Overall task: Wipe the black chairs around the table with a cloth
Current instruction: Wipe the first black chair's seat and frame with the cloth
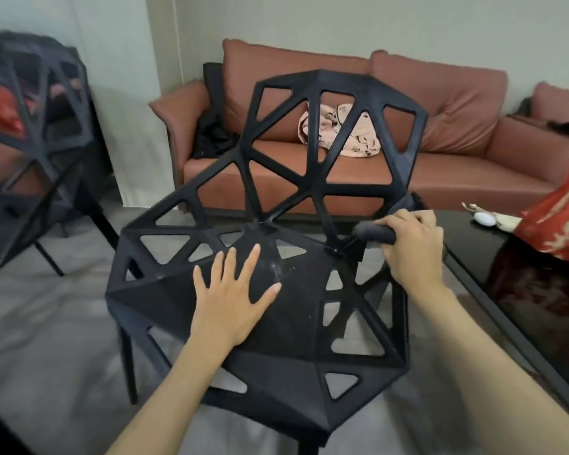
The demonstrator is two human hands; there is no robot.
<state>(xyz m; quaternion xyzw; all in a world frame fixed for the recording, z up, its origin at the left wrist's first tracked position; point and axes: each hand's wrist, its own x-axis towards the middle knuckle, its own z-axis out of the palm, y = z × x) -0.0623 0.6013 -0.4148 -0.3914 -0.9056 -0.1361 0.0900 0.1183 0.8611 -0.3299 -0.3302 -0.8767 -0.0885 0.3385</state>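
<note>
A black chair (286, 323) with a faceted, triangle-cut seat and back stands on the grey floor (46, 339), just beside the near-left edge of a glossy black tabletop (473, 244). The left hand (234, 290) lies flat on the middle of the seat, its fingers (252, 257) straight and spread wide, holding nothing. The right hand (411, 247) is at the seat's far-right corner, where seat meets back, with its fingers curled round a dark cloth (375, 233) bunched into a roll; the cloth's end touches the chair frame there. Pale dusty smears show on the seat just ahead of the left hand.

A second black chair (30, 142) of the same design stands well apart on the floor to the left, blurred. Behind the chairs is a brown sofa (457, 126) with a pale patterned garment (342, 133) on its cushion. A red patterned fabric (562, 218) sits at the tabletop's right side, with a small white object (483, 220) near it.
</note>
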